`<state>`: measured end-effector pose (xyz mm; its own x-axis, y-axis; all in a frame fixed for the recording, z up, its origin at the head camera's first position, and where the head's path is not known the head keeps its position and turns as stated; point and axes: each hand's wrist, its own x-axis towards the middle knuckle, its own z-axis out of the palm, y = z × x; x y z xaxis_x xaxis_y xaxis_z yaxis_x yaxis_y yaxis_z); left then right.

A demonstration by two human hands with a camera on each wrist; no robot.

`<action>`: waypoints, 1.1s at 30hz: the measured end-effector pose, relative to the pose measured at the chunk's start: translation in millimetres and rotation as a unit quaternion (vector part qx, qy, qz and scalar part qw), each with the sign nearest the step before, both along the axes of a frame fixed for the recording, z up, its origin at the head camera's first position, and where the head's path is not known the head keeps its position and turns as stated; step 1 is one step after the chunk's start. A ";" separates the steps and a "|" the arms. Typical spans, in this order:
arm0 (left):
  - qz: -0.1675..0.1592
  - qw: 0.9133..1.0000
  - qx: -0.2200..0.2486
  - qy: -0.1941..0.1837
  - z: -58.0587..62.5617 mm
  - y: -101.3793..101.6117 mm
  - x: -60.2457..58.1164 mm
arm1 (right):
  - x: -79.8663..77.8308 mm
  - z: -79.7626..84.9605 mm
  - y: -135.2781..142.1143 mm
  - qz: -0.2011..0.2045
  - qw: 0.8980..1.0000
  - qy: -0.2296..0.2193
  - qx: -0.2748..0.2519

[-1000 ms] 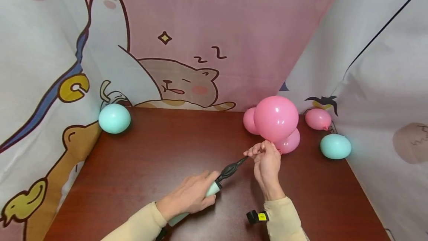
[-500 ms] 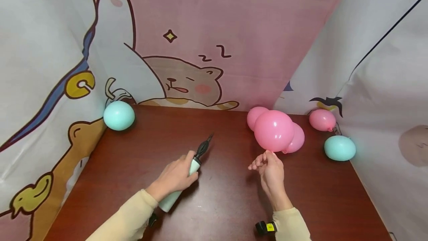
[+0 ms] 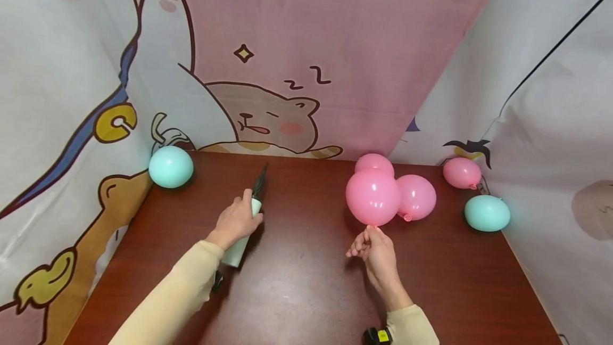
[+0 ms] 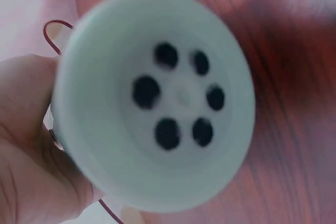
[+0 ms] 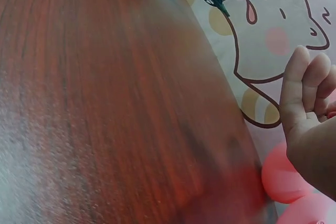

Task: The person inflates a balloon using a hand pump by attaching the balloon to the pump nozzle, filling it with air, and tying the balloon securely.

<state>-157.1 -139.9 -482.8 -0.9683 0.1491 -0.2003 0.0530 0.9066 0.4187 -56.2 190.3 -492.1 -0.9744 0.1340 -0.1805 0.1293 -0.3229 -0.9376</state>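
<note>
In the head view my left hand grips a pale green balloon pump with a black nozzle pointing toward the back wall. The pump's round end, with several dark holes, fills much of the left wrist view. My right hand pinches the neck of an inflated pink balloon between thumb and finger, its other fingers loosely bent. Behind it sits a pink balloon, and to its right lies another pink balloon with a knotted neck. From the right wrist the pinched neck is mostly hidden.
A mint balloon sits at the back left corner of the brown table. At the right edge lie a small pink balloon and a mint balloon. Printed cloth walls enclose the back and both sides.
My left hand has carried the pump left and away from the balloon, toward the back of the table. My right hand, still pinching the pink balloon's neck, has drawn it nearer and slightly left.
</note>
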 end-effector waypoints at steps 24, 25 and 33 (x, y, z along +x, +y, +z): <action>0.073 0.997 -0.011 0.011 -15.4 -18.1 -28.1 | -4.2 2.3 -14.2 0.039 0.999 -0.031 0.020; 0.073 0.997 -0.012 0.016 -14.1 -17.9 -27.9 | -4.5 2.3 -14.3 0.041 0.998 -0.031 0.021; 0.045 0.985 -0.068 0.150 6.8 -0.4 -15.1 | -5.2 3.8 -18.1 0.046 0.998 -0.041 0.021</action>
